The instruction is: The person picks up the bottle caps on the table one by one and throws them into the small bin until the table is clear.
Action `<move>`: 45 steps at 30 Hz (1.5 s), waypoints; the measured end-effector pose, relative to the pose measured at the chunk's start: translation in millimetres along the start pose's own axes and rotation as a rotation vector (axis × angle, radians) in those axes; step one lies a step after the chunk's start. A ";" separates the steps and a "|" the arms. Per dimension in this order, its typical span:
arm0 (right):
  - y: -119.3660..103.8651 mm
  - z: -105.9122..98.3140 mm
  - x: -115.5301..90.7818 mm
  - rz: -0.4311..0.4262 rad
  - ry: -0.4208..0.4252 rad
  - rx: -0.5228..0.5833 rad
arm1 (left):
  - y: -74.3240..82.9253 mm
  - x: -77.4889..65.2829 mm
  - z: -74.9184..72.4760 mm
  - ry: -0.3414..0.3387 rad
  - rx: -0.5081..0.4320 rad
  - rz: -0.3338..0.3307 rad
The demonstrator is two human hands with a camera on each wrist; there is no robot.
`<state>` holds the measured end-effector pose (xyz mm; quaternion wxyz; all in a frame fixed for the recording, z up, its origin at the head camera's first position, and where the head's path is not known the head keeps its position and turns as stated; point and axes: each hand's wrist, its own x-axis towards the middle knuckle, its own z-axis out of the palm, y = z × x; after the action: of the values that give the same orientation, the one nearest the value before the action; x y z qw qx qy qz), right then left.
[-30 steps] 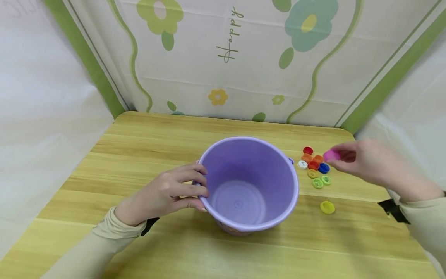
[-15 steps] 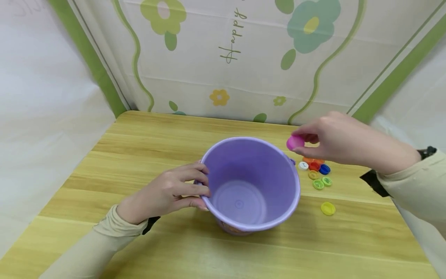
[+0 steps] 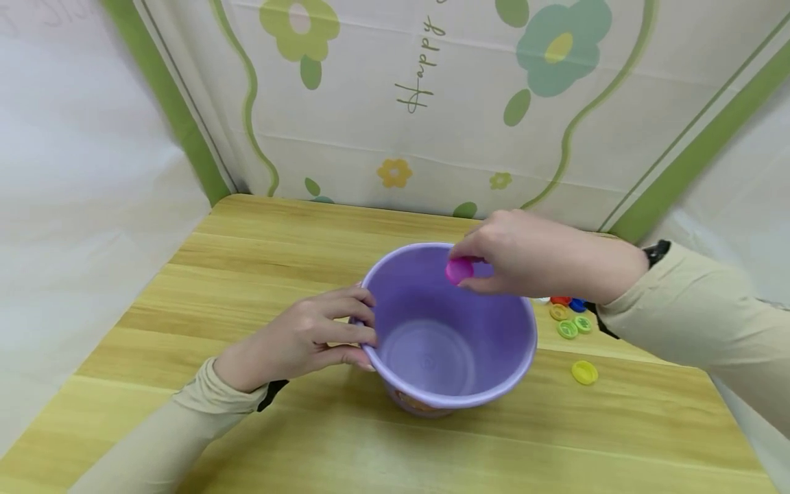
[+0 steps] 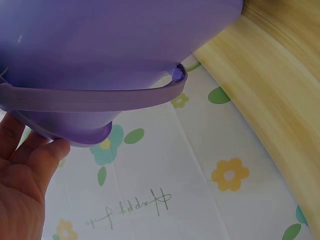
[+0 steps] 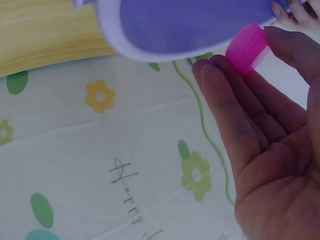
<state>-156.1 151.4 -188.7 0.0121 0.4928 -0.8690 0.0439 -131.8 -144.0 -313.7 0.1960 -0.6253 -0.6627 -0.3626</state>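
Note:
A purple bucket (image 3: 426, 391) stands on the wooden table, its mouth tilted toward the head camera and its inside bare. My left hand (image 3: 308, 336) grips the left rim, fingers over the edge and thumb outside. In the left wrist view the bucket's handle (image 4: 100, 100) hangs along its outer side, close to the left hand (image 4: 25, 185). Between thumb and fingertips, my right hand (image 3: 524, 254) pinches a pink bottle cap (image 3: 459, 271) above the bucket's opening. The right wrist view shows the pink cap (image 5: 247, 48) held at its edge by the right hand (image 5: 270, 130).
Right of the bucket lie several bottle caps, among them an orange-yellow cap (image 3: 559, 312), a light green cap (image 3: 567, 329) and a yellow cap (image 3: 584, 372) set apart nearer the front. The right forearm partly hides the group. A flower-printed cloth (image 3: 345, 130) hangs behind the table (image 3: 278, 439).
My right hand has carried the pink cap leftward from beside the other caps to over the bucket. The left hand keeps its grip on the rim.

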 end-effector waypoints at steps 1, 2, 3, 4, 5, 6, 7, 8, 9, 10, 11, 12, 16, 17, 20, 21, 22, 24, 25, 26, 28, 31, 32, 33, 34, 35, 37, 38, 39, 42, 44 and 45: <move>-0.7 2.6 3.4 -0.013 -0.012 0.004 | -0.2 0.0 0.0 -0.001 -0.001 0.000; -1.3 5.4 6.6 -0.027 -0.024 0.009 | -0.3 0.0 0.0 -0.001 -0.001 -0.001; -2.0 8.2 9.8 -0.039 -0.035 0.011 | -0.4 0.0 -0.1 -0.001 0.000 -0.001; -2.5 10.9 12.8 -0.053 -0.046 0.011 | -0.5 -0.1 -0.2 -0.001 0.001 -0.002; -3.2 13.6 15.7 -0.065 -0.058 0.014 | -0.6 -0.1 -0.4 -0.002 0.001 -0.003; -4.1 16.0 18.3 -0.073 -0.069 0.017 | -0.7 -0.1 -0.5 -0.002 0.002 -0.004; -4.9 18.7 20.8 -0.084 -0.078 0.018 | -0.8 -0.2 -0.7 -0.002 0.003 -0.005; -5.6 21.2 23.1 -0.093 -0.087 0.021 | -0.9 -0.1 -0.8 -0.003 0.004 -0.005; -6.3 23.5 25.1 -0.098 -0.099 0.022 | -1.0 0.0 -0.7 -0.004 0.004 -0.004; -7.0 25.8 26.9 -0.101 -0.110 0.023 | -1.1 0.1 -0.7 -0.005 0.004 -0.003; -7.5 28.2 28.5 -0.104 -0.123 0.025 | -1.2 0.2 -0.7 -0.006 0.004 -0.001; -8.0 30.5 29.9 -0.109 -0.133 0.023 | -1.3 0.3 -0.5 -0.006 0.006 0.001; -9.2 38.7 34.2 -0.134 -0.150 0.030 | -1.0 -0.5 0.1 -0.003 0.007 0.004; -9.1 40.4 34.9 -0.142 -0.150 0.035 | -0.7 -0.7 0.4 -0.003 0.007 0.002; -8.7 44.3 36.4 -0.149 -0.151 0.047 | 0.3 -1.3 1.0 -0.007 0.010 -0.013; -8.5 45.1 36.6 -0.149 -0.152 0.051 | 0.4 -1.4 1.2 -0.008 0.011 -0.014; -8.2 45.8 36.7 -0.149 -0.153 0.056 | 0.5 -1.4 1.4 -0.009 0.013 -0.014; -7.8 46.2 36.9 -0.143 -0.153 0.070 | 0.2 -1.0 1.8 -0.010 0.017 -0.012; -7.8 45.8 36.8 -0.137 -0.153 0.078 | 0.0 -0.8 1.9 -0.008 0.018 -0.008; -7.8 45.0 36.6 -0.130 -0.152 0.088 | -0.2 -0.6 2.1 -0.006 0.019 -0.004; -7.5 43.1 36.7 -0.120 -0.148 0.102 | -0.6 -0.1 2.4 -0.004 0.020 0.002; -7.0 38.1 36.6 -0.107 -0.143 0.103 | -0.8 0.1 2.5 -0.003 0.013 0.002; -6.7 36.2 36.4 -0.109 -0.139 0.098 | -0.6 0.2 2.5 -0.002 0.011 0.000; -6.6 34.2 36.1 -0.111 -0.134 0.090 | -0.5 0.3 2.4 -0.002 0.010 -0.001; -6.4 32.1 35.6 -0.112 -0.129 0.086 | -0.4 0.3 2.4 -0.002 0.009 -0.001; -6.2 30.0 35.0 -0.113 -0.125 0.078 | -0.2 0.3 2.4 -0.002 0.007 -0.001; -4.8 26.1 32.5 -0.106 -0.113 0.066 | 0.1 0.5 2.4 -0.003 0.005 -0.002; -3.5 24.0 30.8 -0.096 -0.108 0.063 | 0.2 0.7 2.5 -0.003 0.004 -0.001; -2.0 21.7 28.8 -0.083 -0.105 0.060 | 0.3 0.8 2.7 -0.004 0.002 -0.001; 6.8 14.1 19.7 -0.042 -0.073 0.063 | 0.6 1.5 2.8 -0.004 -0.004 -0.001; 15.2 8.3 11.2 -0.006 -0.053 0.070 | 0.8 1.9 2.9 -0.004 -0.007 -0.001; 19.9 5.6 6.1 0.011 -0.040 0.072 | 0.8 2.0 2.9 -0.004 -0.007 -0.002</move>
<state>-176.2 155.8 -195.1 -0.0231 0.4887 -0.8697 0.0654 -130.7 -140.6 -314.0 0.1920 -0.6261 -0.6624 -0.3639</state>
